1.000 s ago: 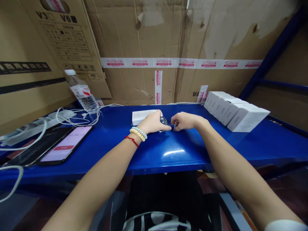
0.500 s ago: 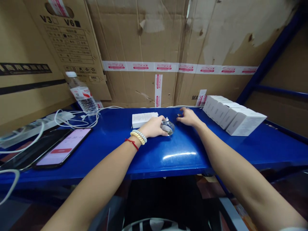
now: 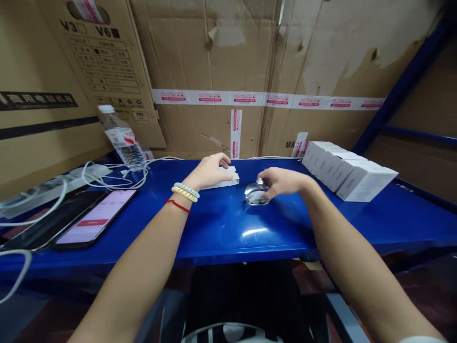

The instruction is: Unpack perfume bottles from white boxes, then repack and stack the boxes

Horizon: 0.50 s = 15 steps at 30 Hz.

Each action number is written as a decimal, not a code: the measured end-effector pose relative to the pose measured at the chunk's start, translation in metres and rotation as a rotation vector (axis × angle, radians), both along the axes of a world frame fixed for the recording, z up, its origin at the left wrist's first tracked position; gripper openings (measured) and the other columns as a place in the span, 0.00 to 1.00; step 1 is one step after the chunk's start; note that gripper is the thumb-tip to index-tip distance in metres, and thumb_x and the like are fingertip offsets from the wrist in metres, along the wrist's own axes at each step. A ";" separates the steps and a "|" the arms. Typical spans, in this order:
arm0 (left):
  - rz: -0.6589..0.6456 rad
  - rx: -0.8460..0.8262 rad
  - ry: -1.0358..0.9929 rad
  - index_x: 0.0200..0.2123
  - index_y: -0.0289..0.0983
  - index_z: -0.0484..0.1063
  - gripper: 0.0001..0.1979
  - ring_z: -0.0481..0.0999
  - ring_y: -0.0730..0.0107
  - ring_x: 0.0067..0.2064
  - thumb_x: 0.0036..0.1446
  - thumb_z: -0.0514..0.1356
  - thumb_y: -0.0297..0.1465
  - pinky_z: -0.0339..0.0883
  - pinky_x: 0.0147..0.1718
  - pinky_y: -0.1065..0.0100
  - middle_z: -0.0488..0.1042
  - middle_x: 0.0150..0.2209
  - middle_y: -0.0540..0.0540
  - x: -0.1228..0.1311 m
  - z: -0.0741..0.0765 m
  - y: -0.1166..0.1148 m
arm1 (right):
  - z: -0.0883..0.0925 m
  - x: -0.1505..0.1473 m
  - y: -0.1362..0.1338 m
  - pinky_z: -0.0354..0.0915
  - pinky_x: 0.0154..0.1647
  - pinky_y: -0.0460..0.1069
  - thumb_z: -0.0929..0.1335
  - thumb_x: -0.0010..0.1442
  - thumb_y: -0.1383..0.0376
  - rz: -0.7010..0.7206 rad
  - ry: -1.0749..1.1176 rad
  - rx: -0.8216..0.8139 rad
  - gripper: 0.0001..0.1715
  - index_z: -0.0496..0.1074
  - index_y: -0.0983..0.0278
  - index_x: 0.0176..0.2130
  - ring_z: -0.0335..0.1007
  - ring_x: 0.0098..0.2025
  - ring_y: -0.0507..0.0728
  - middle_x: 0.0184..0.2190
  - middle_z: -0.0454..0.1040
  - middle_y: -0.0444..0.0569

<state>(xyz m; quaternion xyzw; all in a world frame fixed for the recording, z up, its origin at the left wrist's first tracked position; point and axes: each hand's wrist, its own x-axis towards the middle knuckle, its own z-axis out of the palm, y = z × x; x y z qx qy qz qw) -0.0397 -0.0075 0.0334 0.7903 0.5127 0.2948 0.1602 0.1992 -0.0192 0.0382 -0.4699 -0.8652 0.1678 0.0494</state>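
A small round clear glass bottle (image 3: 255,195) lies on the blue shelf top (image 3: 228,224). My right hand (image 3: 282,181) curls over it, fingers closed around its neck and top. My left hand (image 3: 210,171) rests on a flat white box (image 3: 230,179) just left of the bottle, fingers bent over the box's top and edge. Bead bracelets and a red string are on my left wrist.
A row of white boxes (image 3: 348,172) stands at the back right. At the left lie two phones (image 3: 94,220), white cables (image 3: 107,174), a power strip and a plastic water bottle (image 3: 121,138). Cardboard cartons (image 3: 250,71) wall the back and left. A blue rack post rises at the right.
My left hand let go of the glass bottle and moved back-left onto the white box. My right hand came from farther back and closed on the bottle.
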 end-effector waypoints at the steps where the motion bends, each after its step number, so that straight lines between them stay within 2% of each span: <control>1: 0.051 0.037 -0.009 0.42 0.36 0.72 0.19 0.76 0.63 0.40 0.43 0.65 0.32 0.69 0.43 0.63 0.78 0.42 0.43 -0.004 0.000 0.003 | 0.003 0.011 0.002 0.54 0.27 0.46 0.74 0.39 0.66 -0.039 -0.027 -0.049 0.13 0.71 0.64 0.29 0.60 0.26 0.50 0.23 0.68 0.39; 3: 0.112 0.090 -0.003 0.40 0.36 0.73 0.16 0.76 0.62 0.41 0.45 0.63 0.32 0.69 0.43 0.61 0.78 0.40 0.43 -0.008 -0.003 0.008 | 0.007 0.037 0.008 0.54 0.26 0.46 0.73 0.37 0.70 -0.181 -0.072 -0.103 0.12 0.69 0.63 0.26 0.61 0.25 0.51 0.21 0.67 0.39; 5: 0.134 0.119 0.018 0.38 0.36 0.73 0.14 0.76 0.60 0.42 0.45 0.62 0.32 0.69 0.44 0.60 0.78 0.40 0.42 -0.010 -0.007 0.013 | 0.005 0.066 0.017 0.57 0.27 0.46 0.72 0.38 0.72 -0.354 -0.070 -0.089 0.11 0.69 0.63 0.25 0.64 0.26 0.52 0.21 0.69 0.40; 8: 0.144 0.123 0.041 0.38 0.36 0.72 0.14 0.76 0.59 0.43 0.46 0.62 0.33 0.69 0.43 0.60 0.78 0.41 0.41 -0.008 -0.010 0.014 | -0.007 0.099 0.034 0.60 0.28 0.48 0.73 0.43 0.69 -0.640 -0.009 -0.015 0.07 0.72 0.64 0.26 0.68 0.27 0.55 0.23 0.72 0.44; 10: 0.146 0.122 0.051 0.38 0.37 0.72 0.14 0.76 0.59 0.43 0.46 0.61 0.33 0.69 0.43 0.60 0.78 0.41 0.41 -0.007 -0.011 0.014 | -0.018 0.108 0.045 0.62 0.29 0.49 0.73 0.46 0.65 -0.832 0.040 0.070 0.07 0.73 0.65 0.28 0.69 0.27 0.56 0.22 0.71 0.46; 12: 0.152 0.129 0.063 0.38 0.36 0.73 0.14 0.76 0.58 0.43 0.46 0.61 0.33 0.69 0.44 0.59 0.78 0.42 0.41 -0.006 -0.011 0.013 | -0.029 0.107 0.055 0.64 0.30 0.49 0.73 0.49 0.60 -0.980 0.114 0.155 0.11 0.74 0.66 0.29 0.71 0.27 0.57 0.20 0.70 0.48; 15: 0.157 0.147 0.091 0.39 0.36 0.73 0.15 0.76 0.56 0.44 0.46 0.60 0.33 0.69 0.45 0.58 0.77 0.43 0.40 -0.005 -0.011 0.012 | -0.042 0.098 0.070 0.67 0.32 0.49 0.69 0.56 0.57 -1.085 0.198 0.199 0.17 0.75 0.69 0.35 0.73 0.27 0.58 0.20 0.72 0.51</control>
